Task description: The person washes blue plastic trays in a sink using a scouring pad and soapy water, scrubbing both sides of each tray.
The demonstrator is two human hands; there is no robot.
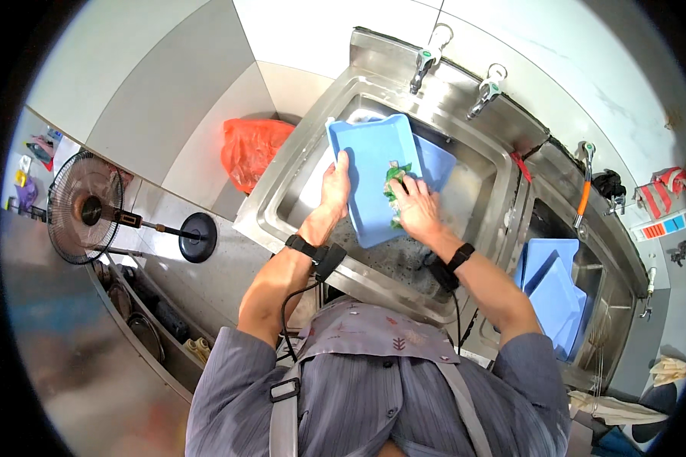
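Observation:
My left hand (334,185) grips the left edge of a light blue rectangular tray (370,156), holding it tilted over the steel sink basin (297,164). My right hand (418,209) presses a green scrubbing pad (394,181) flat against the tray's face. A second blue tray (437,161) lies under the first one, deeper in the basin. Both wrists carry black bands with cables.
Two taps (424,61) stand on the sink's back ledge. A second basin to the right holds more blue trays (552,286). An orange plastic bag (250,148) lies on the floor left of the sink. A standing fan (84,207) is further left.

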